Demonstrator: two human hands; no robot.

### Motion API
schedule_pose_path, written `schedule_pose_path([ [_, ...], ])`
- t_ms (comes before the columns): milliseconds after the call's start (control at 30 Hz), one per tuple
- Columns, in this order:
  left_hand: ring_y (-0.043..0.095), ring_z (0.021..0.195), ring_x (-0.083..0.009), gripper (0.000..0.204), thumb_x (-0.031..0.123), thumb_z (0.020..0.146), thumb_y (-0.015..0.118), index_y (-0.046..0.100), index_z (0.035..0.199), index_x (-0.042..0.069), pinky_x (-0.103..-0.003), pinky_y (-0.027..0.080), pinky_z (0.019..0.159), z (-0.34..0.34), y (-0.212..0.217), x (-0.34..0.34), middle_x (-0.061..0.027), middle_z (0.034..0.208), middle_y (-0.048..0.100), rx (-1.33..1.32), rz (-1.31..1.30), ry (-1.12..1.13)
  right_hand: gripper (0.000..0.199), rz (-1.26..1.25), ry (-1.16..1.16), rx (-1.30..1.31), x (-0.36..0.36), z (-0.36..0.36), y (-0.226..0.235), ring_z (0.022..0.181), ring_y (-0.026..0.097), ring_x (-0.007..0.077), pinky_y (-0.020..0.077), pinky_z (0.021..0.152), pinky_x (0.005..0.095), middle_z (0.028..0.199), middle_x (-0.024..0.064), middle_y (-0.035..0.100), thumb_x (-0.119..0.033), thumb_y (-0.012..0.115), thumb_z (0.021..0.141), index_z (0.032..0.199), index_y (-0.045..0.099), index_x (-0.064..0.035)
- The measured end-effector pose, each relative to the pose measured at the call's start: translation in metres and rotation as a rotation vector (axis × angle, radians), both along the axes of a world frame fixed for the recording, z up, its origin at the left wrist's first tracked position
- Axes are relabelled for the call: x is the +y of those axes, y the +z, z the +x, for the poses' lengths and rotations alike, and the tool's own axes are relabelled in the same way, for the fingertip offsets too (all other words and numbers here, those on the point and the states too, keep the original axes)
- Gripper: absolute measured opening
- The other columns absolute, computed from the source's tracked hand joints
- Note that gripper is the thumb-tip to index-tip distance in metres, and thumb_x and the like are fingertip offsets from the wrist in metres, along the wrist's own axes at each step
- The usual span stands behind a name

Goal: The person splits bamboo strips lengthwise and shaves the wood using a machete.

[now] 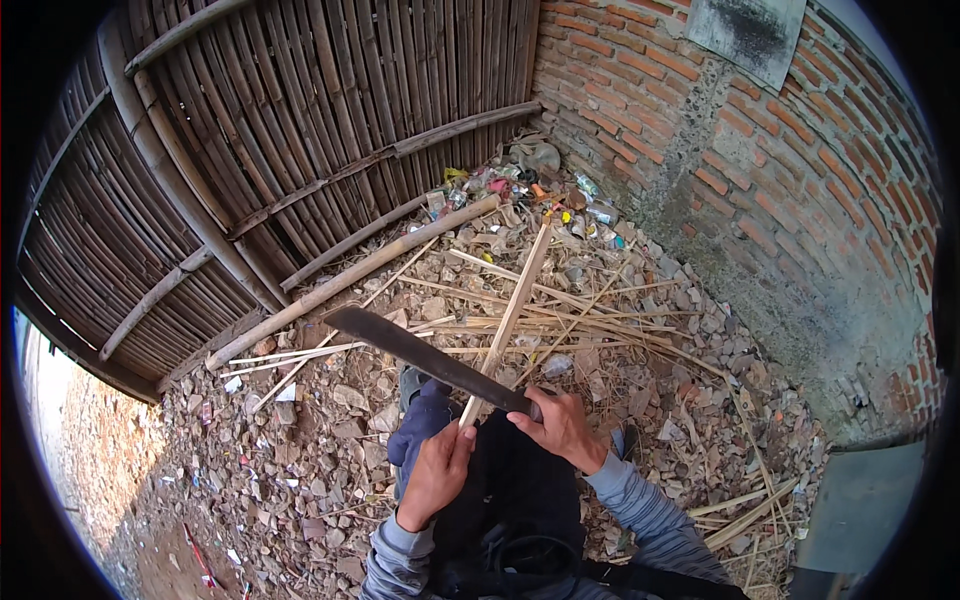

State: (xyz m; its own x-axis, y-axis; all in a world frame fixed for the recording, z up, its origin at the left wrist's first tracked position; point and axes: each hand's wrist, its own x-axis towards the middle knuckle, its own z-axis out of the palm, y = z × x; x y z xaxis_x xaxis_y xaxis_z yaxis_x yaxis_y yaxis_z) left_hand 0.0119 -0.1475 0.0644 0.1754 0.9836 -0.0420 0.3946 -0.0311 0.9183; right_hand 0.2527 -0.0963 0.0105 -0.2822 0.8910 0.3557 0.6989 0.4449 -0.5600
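Observation:
My left hand [438, 474] is closed around the near end of a pale split bamboo strip [517, 300], which slants up and away toward the far rubbish. In my right hand [562, 430] is the handle of a machete. The machete's dark, broad blade [420, 354] points to the far left and crosses over the bamboo strip just ahead of my left hand. Whether the edge touches the strip I cannot tell. Both hands are above my lap, over dark clothing [520, 500].
Thin split bamboo strips [560, 325] lie heaped on stony ground ahead, with more strips [745, 515] at the right. A thick bamboo pole [350, 283] rests by the bamboo slat wall [330, 100]. Litter [530, 185] fills the corner beside the brick wall [760, 180].

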Motion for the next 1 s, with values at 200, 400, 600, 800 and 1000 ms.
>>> schedule_pose_path([
  [200, 0.06, 0.061, -0.0418, 0.032, 0.021, 0.111, 0.053, 0.057, 0.089, -0.002, -0.046, 0.043, 0.058, 0.001, -0.004, -0.005, -0.0213, 0.068, 0.058, 0.038, 0.083, 0.007, 0.056, 0.011, -0.166, 0.047, 0.037, 0.031, 0.0, 0.048, 0.062, 0.0312, 0.0437, 0.046, 0.0421, 0.053, 0.0098, 0.058, -0.054, 0.066, 0.101, 0.101, 0.072, 0.0012],
  [400, 0.061, 0.061, -0.0424, 0.034, 0.022, 0.112, 0.053, 0.057, 0.088, -0.001, -0.045, 0.043, 0.057, 0.001, -0.001, -0.005, -0.021, 0.066, 0.058, 0.02, 0.05, -0.013, 0.056, 0.005, -0.176, 0.101, 0.023, 0.03, 0.006, 0.048, 0.062, 0.0306, 0.0446, 0.047, 0.0425, 0.053, 0.0096, 0.057, -0.055, 0.067, 0.099, 0.103, 0.074, 0.0003],
  [600, 0.061, 0.061, -0.0419, 0.033, 0.022, 0.112, 0.053, 0.057, 0.089, -0.001, -0.045, 0.043, 0.058, 0.002, -0.004, -0.006, -0.0212, 0.066, 0.058, 0.015, 0.064, -0.007, 0.065, 0.027, 0.032, -0.063, 0.02, 0.023, 0.012, 0.052, 0.065, 0.0319, 0.0488, 0.051, 0.0433, 0.056, 0.0084, 0.06, -0.066, 0.066, 0.096, 0.101, 0.075, -0.0016],
  [800, 0.062, 0.064, -0.0443, 0.03, 0.019, 0.111, 0.054, 0.059, 0.09, -0.002, -0.046, 0.044, 0.057, 0.0, -0.004, 0.0, -0.0224, 0.068, 0.059, 0.021, 0.057, -0.015, 0.061, -0.006, 0.028, -0.013, 0.022, 0.02, 0.025, 0.051, 0.066, 0.0315, 0.0497, 0.05, 0.0427, 0.057, 0.0091, 0.062, -0.063, 0.066, 0.097, 0.099, 0.074, -0.0028],
  [1000, 0.062, 0.062, -0.0439, 0.029, 0.019, 0.11, 0.055, 0.059, 0.091, -0.002, -0.046, 0.043, 0.056, 0.0, -0.004, -0.009, -0.0226, 0.068, 0.059, 0.041, 0.092, -0.009, 0.06, 0.052, 0.054, -0.176, 0.017, 0.013, 0.029, 0.049, 0.066, 0.0319, 0.0481, 0.046, 0.0442, 0.054, 0.0085, 0.062, -0.065, 0.064, 0.098, 0.095, 0.073, -0.0059],
])
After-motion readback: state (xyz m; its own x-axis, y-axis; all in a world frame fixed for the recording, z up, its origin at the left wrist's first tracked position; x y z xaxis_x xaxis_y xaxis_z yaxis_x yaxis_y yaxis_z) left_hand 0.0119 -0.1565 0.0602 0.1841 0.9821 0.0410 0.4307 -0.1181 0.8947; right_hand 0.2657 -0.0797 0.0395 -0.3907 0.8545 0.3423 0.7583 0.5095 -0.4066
